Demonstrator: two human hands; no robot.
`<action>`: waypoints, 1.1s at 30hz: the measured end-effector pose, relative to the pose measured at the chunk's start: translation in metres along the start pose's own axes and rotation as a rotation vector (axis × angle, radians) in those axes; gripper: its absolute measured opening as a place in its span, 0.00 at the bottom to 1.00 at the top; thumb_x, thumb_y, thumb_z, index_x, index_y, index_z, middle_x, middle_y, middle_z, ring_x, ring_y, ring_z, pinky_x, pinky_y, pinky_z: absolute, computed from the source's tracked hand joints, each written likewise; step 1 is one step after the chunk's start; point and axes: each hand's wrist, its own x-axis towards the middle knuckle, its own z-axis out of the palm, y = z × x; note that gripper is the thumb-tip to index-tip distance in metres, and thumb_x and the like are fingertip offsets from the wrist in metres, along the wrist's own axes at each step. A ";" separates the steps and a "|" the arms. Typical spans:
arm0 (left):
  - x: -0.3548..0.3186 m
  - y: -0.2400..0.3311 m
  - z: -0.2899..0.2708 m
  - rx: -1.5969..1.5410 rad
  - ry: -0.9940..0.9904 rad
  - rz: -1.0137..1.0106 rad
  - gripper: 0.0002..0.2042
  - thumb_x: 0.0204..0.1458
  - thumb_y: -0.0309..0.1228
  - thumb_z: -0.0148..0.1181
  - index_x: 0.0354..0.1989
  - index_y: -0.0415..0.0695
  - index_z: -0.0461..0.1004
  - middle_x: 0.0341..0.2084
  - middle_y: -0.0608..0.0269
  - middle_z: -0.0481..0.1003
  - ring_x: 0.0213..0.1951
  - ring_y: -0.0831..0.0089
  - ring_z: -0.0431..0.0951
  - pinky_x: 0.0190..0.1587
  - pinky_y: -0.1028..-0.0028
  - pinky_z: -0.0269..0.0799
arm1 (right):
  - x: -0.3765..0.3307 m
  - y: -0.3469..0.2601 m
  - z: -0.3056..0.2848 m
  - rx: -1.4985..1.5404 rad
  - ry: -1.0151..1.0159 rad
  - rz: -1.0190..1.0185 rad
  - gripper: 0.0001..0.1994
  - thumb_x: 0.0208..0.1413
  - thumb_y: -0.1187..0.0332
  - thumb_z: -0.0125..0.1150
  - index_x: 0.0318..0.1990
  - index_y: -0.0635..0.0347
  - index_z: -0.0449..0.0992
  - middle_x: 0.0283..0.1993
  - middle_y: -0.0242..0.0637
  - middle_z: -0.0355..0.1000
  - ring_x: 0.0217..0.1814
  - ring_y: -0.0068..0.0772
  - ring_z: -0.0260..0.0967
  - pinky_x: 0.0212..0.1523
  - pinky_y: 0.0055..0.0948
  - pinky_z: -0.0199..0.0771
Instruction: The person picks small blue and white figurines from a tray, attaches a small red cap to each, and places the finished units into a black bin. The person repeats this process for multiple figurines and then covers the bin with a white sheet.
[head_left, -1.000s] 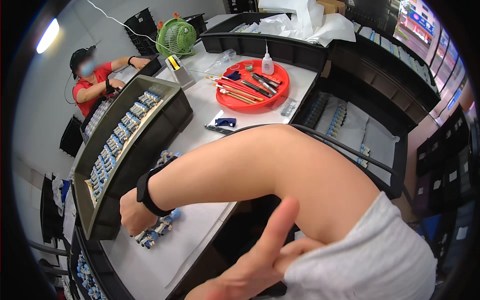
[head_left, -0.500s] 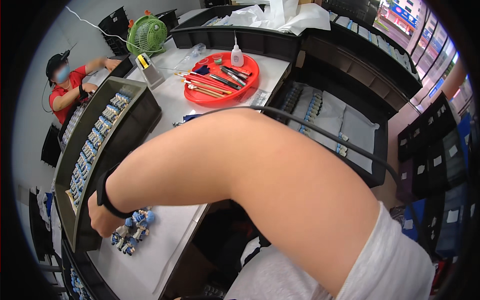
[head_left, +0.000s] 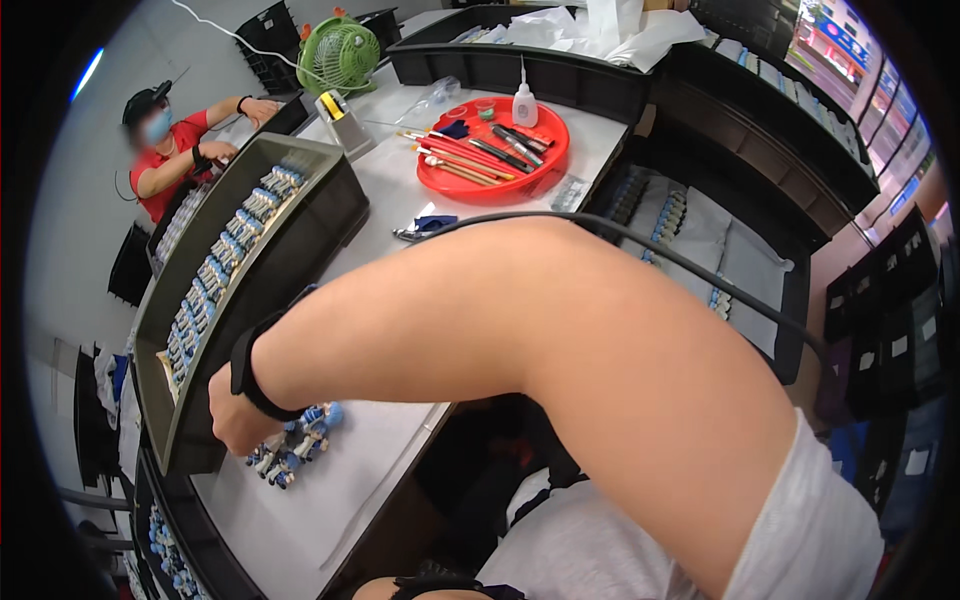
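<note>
My right hand (head_left: 235, 420), with a black band on the wrist, reaches far across to the left and rests on a small cluster of blue-and-white figurines (head_left: 300, 440) lying on the white table (head_left: 300, 520). Its fingers are hidden behind the back of the hand. Just beyond it stands a long grey tray (head_left: 300, 230) holding rows of similar figurines (head_left: 225, 270). My bare arm fills the middle of the view. My left hand is out of sight; only a sliver of skin with a dark band shows at the bottom edge.
A red round tray (head_left: 540, 160) with brushes, tools and a small white bottle (head_left: 524, 100) sits farther along the table. A green fan (head_left: 338, 55) and black bins (head_left: 560, 80) stand at the far end. Another person in a red shirt (head_left: 170, 150) works beyond the grey tray.
My right hand stays on the figurines. The other hand, seen at the lower edge one second ago, has dropped out of view, and my arm now fills more of the picture.
</note>
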 end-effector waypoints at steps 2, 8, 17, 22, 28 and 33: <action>0.001 -0.002 -0.001 -0.012 -0.014 0.012 0.41 0.48 0.47 0.57 0.66 0.45 0.43 0.55 0.42 0.63 0.52 0.54 0.66 0.51 0.60 0.59 | -0.004 0.004 -0.003 0.002 -0.028 0.005 0.08 0.44 0.68 0.59 0.33 0.54 0.78 0.36 0.37 0.76 0.40 0.41 0.74 0.35 0.38 0.76; 0.000 0.000 -0.050 -0.026 -0.249 -0.178 0.38 0.49 0.54 0.50 0.62 0.40 0.48 0.56 0.41 0.62 0.54 0.52 0.64 0.54 0.59 0.55 | -0.013 -0.003 0.003 0.051 0.060 0.060 0.06 0.41 0.69 0.59 0.30 0.53 0.78 0.31 0.36 0.76 0.36 0.40 0.75 0.32 0.37 0.76; 0.012 0.020 -0.085 0.451 0.025 -0.487 0.48 0.47 0.71 0.28 0.68 0.45 0.31 0.55 0.36 0.60 0.52 0.54 0.64 0.58 0.56 0.54 | -0.077 -0.011 0.032 0.228 0.152 0.225 0.04 0.41 0.70 0.57 0.27 0.55 0.74 0.27 0.37 0.73 0.32 0.41 0.74 0.28 0.37 0.73; 0.019 0.027 -0.060 0.597 -0.164 -0.350 0.41 0.53 0.64 0.35 0.66 0.42 0.43 0.45 0.40 0.68 0.46 0.54 0.69 0.50 0.58 0.62 | -0.094 -0.008 0.043 0.270 0.208 0.273 0.05 0.44 0.68 0.54 0.29 0.54 0.76 0.28 0.39 0.74 0.34 0.43 0.74 0.31 0.39 0.74; 0.032 -0.026 -0.041 1.102 -0.348 -0.177 0.20 0.49 0.31 0.51 0.51 0.37 0.63 0.40 0.48 0.70 0.44 0.56 0.69 0.47 0.64 0.64 | -0.100 -0.026 0.058 0.352 0.466 0.411 0.04 0.41 0.70 0.55 0.26 0.56 0.71 0.26 0.39 0.70 0.30 0.43 0.72 0.27 0.39 0.72; 0.017 -0.041 -0.073 1.305 -0.274 -0.437 0.17 0.44 0.25 0.50 0.46 0.37 0.67 0.31 0.51 0.71 0.37 0.56 0.71 0.42 0.65 0.67 | -0.112 -0.077 0.054 0.610 0.727 0.604 0.10 0.45 0.76 0.58 0.38 0.57 0.73 0.30 0.37 0.71 0.30 0.40 0.71 0.30 0.33 0.72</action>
